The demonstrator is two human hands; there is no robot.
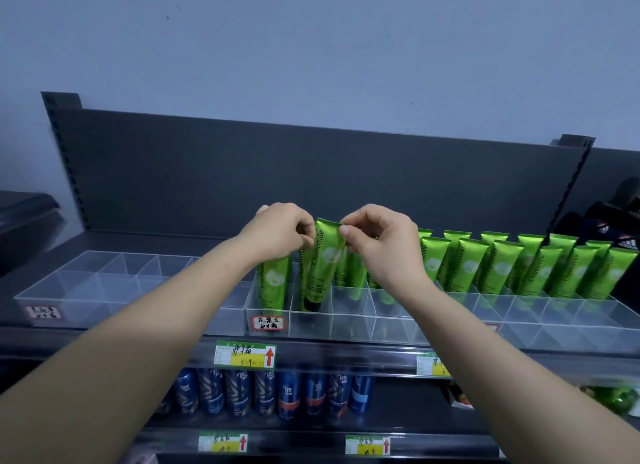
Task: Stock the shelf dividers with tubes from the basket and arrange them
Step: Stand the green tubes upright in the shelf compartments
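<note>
Both forearms reach over shelf edge (pixel 311 354). Left divider bins (pixel 104 276) empty. Left hand (pixel 277 235) and right hand (pixel 384 245) pinch upright green tube (pixel 323 259) by its top crimp.

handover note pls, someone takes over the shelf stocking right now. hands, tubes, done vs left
Left hand and right hand: both pinch the top edge of one green tube, cap down in a middle slot of the clear divider tray.
Done: right-side slots hold standing green tubes, and one more tube stands left of the held one.
Left: the left divider tray has no tubes. Basket not in view.
</note>
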